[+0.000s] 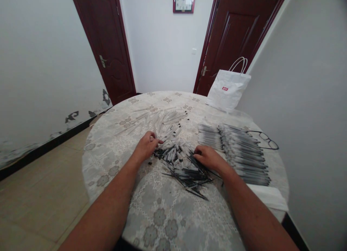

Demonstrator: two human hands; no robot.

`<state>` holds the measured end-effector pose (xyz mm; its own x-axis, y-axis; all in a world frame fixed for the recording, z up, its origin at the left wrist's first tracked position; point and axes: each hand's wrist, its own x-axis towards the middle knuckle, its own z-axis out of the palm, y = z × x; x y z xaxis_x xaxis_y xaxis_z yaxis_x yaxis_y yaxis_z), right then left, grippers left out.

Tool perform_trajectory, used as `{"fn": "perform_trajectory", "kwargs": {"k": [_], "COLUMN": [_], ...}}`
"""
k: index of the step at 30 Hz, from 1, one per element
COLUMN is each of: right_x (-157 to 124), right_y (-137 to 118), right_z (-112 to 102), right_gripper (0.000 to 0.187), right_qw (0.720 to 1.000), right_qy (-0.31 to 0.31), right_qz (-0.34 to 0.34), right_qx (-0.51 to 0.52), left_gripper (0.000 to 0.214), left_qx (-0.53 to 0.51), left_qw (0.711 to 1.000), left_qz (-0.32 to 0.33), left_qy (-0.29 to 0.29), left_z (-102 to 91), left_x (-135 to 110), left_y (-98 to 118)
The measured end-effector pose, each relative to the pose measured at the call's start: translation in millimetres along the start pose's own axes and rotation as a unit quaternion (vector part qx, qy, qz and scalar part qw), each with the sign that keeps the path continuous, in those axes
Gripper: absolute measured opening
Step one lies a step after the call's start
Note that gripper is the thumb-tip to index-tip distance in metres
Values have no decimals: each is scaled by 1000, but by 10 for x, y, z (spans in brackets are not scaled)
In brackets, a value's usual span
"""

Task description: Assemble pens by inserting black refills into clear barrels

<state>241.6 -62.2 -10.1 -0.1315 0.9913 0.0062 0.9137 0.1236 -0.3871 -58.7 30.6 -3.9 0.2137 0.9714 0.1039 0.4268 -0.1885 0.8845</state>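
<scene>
Sprawling black pen refills (187,169), clear barrels (168,122)

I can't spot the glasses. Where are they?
In the head view, the glasses lie on the table, far right, beside the rows of assembled pens.

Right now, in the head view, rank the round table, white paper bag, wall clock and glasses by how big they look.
1. round table
2. white paper bag
3. glasses and wall clock look alike; the clock is farther and cropped.

Glossy lace-patterned tablecloth (162,215), plastic pen parts (184,168), paper bag (227,90).
</scene>
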Motion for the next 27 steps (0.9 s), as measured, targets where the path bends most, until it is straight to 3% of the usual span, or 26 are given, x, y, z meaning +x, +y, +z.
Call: {"fn": "perform_trajectory", "kwargs": {"k": [4,8,14,17,20,22,27], "right_x": [0,-2,-6,5,-2,-25,-102], "right_y": [-17,-46,-67,-112,-233,-351,-605], "right_z": [0,-34,-84,-87,-73,-54,-3], "right_gripper": [17,20,22,22,21,22,20], "right_qw": [999,997,978,931,840,796,781], "right_qy": [5,31,150,191,214,212,196], "right_qz": [-21,-38,-11,4,-31,-54,-69], "right_qx": [28,62,147,310,498,564,589], "left_gripper": [21,25,28,31,29,25,22], "left_qx": [-139,-288,-404,-445,-475,-497,-539], "left_qw": [989,952,904,881,862,846,817], "left_qz": [-32,-17,-50,-67,-75,-83,-89], "left_qy": [-49,-100,-132,-145,-160,-176,-183], "left_z": [52,107,134,134,150,170,193], "left_x": [-71,-122,-127,-144,-172,-187,-204], "left_y": [130,174,132,157,197,214,233]}}
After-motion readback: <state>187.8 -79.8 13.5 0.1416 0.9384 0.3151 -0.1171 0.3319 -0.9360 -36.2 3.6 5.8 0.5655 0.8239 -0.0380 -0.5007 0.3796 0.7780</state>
